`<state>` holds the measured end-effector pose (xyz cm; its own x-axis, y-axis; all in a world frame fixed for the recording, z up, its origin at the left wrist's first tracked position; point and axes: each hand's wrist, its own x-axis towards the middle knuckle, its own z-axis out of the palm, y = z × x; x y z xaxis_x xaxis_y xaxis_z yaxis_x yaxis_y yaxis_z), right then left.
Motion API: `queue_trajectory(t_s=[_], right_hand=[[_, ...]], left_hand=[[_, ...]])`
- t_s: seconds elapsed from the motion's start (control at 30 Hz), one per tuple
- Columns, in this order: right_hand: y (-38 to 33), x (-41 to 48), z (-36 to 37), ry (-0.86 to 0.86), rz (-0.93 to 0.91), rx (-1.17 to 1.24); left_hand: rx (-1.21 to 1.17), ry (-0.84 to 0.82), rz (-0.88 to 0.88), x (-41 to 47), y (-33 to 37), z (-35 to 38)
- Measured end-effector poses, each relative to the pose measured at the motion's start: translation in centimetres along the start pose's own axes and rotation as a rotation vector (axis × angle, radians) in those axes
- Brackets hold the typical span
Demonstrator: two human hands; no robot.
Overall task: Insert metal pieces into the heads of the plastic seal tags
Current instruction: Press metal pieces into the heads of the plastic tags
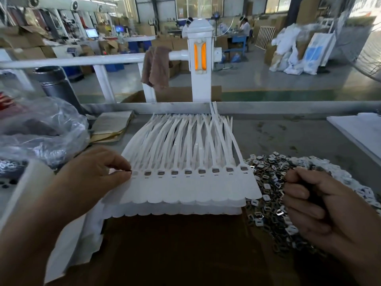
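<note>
**Last head of the row being filled**

The table (288,129) carries a stack of white tags (185,190) at centre. Their straps fan toward 12 o'clock and their flat flags point toward 6. At 3 o'clock of the stack, touching its edge, the loose metal pieces (266,182) lie heaped.

The right hand (315,205) hovers over them at 4 o'clock, fingers curled into a loose fist. Something dark shows in the fold, most likely a stock of pieces, though the fingers hide most of it. The left hand (92,174) is at 9 o'clock of the stack. Its thumb and forefinger are closed in a pinch on one piece (130,172), right at the leftmost head (135,173).

The heads (188,172) run in a row across the top sheet. Nine of them, counted from the 3 o'clock end, each show a dark insert. Only the one at the 9 o'clock end looks unfilled.

The step in hand therefore seems to be seating the final piece of this row. The next move calls for lining the piece up square with the slot and pressing it flush without tilting. After that, the filled sheet probably needs lifting off to expose the one beneath.
</note>
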<state>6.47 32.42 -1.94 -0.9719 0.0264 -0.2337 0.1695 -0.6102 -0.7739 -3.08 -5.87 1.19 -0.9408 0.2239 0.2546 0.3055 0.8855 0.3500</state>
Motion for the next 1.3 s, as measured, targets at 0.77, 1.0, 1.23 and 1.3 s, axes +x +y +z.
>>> queue_trajectory(t_s=[0.77, 1.0, 1.23, 1.3], right_hand=[[-0.5, 0.1, -0.6, -0.016, -0.023, -0.045], [-0.6, 0.3, -0.6, 0.016, -0.009, 0.107], [-0.9, -0.1, 1.2, 0.187, -0.037, 0.368], [-0.8, -0.5, 1.9, 0.153, -0.040, 0.403]], left_hand=[[0.028, -0.077, 0.056, 0.8, -0.5, 1.2], [0.006, 0.048, 0.020, 0.1, -0.8, 1.1], [-0.131, 0.360, 0.106, -1.7, 5.9, 0.6], [-0.133, 0.346, 0.227, -2.4, 10.0, 0.8]])
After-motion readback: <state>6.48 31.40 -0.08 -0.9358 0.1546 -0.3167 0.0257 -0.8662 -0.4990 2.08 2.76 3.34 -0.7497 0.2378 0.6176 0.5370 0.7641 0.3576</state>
